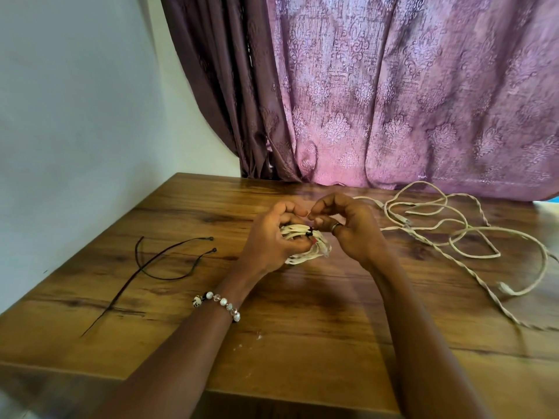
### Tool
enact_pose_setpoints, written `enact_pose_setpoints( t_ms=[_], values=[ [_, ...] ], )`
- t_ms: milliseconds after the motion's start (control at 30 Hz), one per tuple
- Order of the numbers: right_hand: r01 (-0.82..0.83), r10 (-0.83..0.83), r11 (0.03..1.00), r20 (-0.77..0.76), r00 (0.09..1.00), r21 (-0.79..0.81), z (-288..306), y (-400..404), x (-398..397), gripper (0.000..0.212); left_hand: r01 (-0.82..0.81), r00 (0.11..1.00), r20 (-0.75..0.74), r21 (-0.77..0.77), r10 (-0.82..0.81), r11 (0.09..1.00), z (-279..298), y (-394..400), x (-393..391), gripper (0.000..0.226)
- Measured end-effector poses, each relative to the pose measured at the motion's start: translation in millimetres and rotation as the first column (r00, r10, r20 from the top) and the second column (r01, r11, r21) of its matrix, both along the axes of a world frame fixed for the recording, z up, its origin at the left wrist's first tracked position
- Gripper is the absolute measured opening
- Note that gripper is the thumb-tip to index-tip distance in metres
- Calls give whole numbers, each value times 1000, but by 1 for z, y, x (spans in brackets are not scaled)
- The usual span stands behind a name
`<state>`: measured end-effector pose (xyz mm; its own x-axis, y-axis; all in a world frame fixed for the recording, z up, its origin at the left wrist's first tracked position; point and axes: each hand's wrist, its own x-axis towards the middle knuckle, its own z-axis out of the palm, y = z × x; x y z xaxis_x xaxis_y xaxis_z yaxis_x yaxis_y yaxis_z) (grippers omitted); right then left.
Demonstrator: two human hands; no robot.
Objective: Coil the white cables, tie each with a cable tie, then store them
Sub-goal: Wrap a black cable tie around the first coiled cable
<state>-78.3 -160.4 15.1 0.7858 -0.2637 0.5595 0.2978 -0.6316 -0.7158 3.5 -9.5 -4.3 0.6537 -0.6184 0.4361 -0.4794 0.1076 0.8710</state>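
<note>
Above wooden table [211, 352]: left hand [269, 237] grip clasps coiled white cable [314, 252]; right hand [348, 228] grip pinches black tie [309, 234].

A wooden table [302, 343] carries black cable ties [157, 261] near its left edge and loose white cables [453, 234] toward its right edge.

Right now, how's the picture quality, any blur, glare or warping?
Head view: wide-angle warping bends the table edges and wall; near forearms and bottom corners are soft; pink glare off the curtain tints the tabletop; left hand, right hand and coiled cable reasonably sharp.
</note>
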Motion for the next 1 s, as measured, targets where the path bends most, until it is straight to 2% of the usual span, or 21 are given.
enact_pose_setpoints(
  t_ms=[100, 467, 667, 1000],
  values=[
    [-78, 88, 991, -90, 992, 113, -1, -5, -5, 19, 10, 1000, -4, -5, -10, 1000, 0, 1, 0, 47],
    [-146, 148, 986, -27, 989, 83, 1, -6, -10, 20, 2, 997, 74, 54, -6, 999, -1, 2, 5, 46],
    [-185, 199, 955, -39, 979, 231, 0, -10, -9, 28, 36, 996, 80, 70, -41, 997, 1, 4, 4, 45],
    [-199, 286, 860, -120, 951, 470, -4, -11, -6, 19, 60, 991, 116, 101, -72, 993, 0, 5, 4, 47]
  ],
)
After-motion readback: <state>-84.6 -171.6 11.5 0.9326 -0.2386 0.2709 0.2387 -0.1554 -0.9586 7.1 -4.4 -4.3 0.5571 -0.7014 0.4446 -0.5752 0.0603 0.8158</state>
